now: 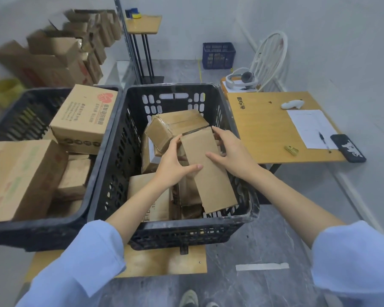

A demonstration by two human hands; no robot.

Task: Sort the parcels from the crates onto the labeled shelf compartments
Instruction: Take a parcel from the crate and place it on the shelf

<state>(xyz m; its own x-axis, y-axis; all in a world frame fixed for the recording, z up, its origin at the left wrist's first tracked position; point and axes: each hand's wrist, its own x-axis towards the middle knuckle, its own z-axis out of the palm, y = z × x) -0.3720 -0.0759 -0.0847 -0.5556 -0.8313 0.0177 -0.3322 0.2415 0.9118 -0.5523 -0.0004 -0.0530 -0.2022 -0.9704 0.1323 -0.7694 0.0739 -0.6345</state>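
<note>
Long parcel (208, 173) slants inside the right crate (171, 226), far end against a taped box (177, 127), near end by the front-right corner. Left hand (175, 166) wraps its left edge with the thumb laid across the top. Right hand (233, 151) curls its fingers over the far right corner, thumb on top. The two-sided hold is probably to lift it level. Crate walls hem it in. The left crate (42, 231) with its cartons adjoins, and a desk (264, 134) stands close on the right.

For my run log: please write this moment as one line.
step: pick | left hand: grips long parcel | right hand: grips same parcel | parcel: tilted, over right crate | shelved: not yet
</note>
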